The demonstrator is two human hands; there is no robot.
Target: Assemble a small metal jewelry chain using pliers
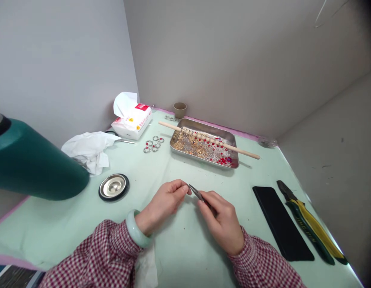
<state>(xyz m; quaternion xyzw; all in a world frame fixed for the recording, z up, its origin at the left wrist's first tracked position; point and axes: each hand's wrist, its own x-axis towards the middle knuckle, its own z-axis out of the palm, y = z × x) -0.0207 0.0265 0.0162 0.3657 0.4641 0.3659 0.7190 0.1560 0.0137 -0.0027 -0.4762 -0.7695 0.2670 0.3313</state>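
Note:
My right hand [220, 216] is wrapped round a pair of small pliers [197, 193], whose narrow metal jaws point up and left. The jaw tips meet the fingertips of my left hand [169, 198], which is closed in a pinch. Whatever lies in that pinch is too small to make out. Beyond my hands stands a metal tray [200, 161] of gold, clear and red beads, with a wooden stick [245, 153] lying across it. Wound around the stick's middle is a strand of beads. Several beaded rings [154, 148] lie left of the tray.
A big green bottle [35, 164] leans in at the left, near its steel lid [114, 187]. Behind are crumpled tissue [91, 150], a tissue pack [133, 122] and a small cup [180, 109]. On the right lie a black flat case [283, 224] and yellow-green pliers [311, 224].

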